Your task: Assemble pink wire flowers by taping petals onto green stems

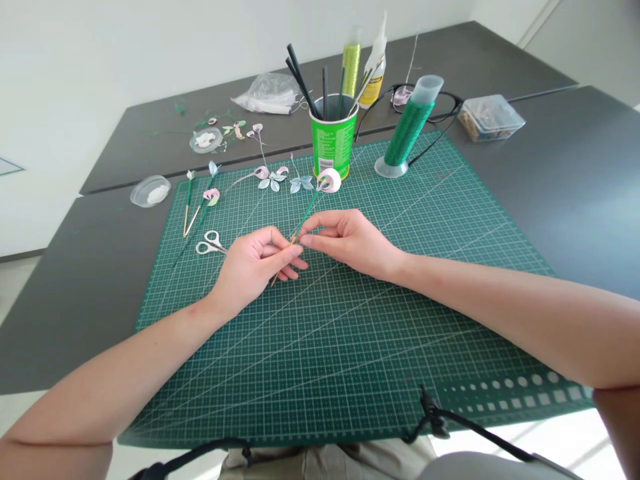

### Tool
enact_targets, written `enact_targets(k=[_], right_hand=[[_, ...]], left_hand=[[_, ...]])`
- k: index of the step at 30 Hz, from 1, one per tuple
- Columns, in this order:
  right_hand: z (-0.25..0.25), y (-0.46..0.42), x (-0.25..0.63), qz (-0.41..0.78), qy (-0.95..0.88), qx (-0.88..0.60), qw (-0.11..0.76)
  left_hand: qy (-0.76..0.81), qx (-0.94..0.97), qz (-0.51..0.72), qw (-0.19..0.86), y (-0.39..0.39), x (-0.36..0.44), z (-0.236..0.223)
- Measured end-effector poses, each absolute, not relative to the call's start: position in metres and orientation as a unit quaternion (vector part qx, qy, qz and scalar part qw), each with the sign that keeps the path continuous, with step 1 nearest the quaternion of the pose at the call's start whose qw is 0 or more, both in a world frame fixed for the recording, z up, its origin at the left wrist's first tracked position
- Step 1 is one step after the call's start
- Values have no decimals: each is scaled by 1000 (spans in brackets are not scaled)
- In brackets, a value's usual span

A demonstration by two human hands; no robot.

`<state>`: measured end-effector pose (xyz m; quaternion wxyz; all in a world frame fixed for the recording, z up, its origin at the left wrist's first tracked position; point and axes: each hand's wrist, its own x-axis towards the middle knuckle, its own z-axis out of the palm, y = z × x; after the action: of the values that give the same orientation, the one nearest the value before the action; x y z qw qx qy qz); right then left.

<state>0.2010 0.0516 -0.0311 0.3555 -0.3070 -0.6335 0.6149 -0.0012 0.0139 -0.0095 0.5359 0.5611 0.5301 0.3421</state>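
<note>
One pink flower (pixel 329 181) on one green stem (pixel 309 211) is held above the green cutting mat (pixel 320 360), its bloom up in front of the single green can (pixel 334 143). Two hands work on it. The left hand (pixel 255 263) pinches the stem's tan lower part between thumb and index finger, the other fingers loosely bent beneath. The right hand (pixel 350 241) pinches the stem just above, palm turned inward, fingers curled. Both forearms reach in from the near side and slant toward each other, so the fingertips nearly meet.

On the mat's left side lie three small stemmed flowers (pixel 211 197) and one pair of white-handled scissors (pixel 213 243), partly behind the left hand. Two pale blue flowers (pixel 301 185) lie left of the can, which holds several dark sticks (pixel 299 81).

One spool of green thread (pixel 410 127) stands to the can's right. Behind are one yellow-green spool (pixel 351 63) and one glue bottle (pixel 374 73). The dark desk (pixel 560 173) also carries two round dishes (pixel 141 193), one plastic bag (pixel 267 92), one clear box (pixel 493 117) and one pair of glasses (pixel 453 107).
</note>
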Motion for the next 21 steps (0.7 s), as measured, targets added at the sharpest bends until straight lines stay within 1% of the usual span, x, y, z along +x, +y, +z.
enact_targets(k=[21], right_hand=[[-34,47,202,639,-606,-316,353]], left_hand=[[520,536,332,577,11,5,-9]])
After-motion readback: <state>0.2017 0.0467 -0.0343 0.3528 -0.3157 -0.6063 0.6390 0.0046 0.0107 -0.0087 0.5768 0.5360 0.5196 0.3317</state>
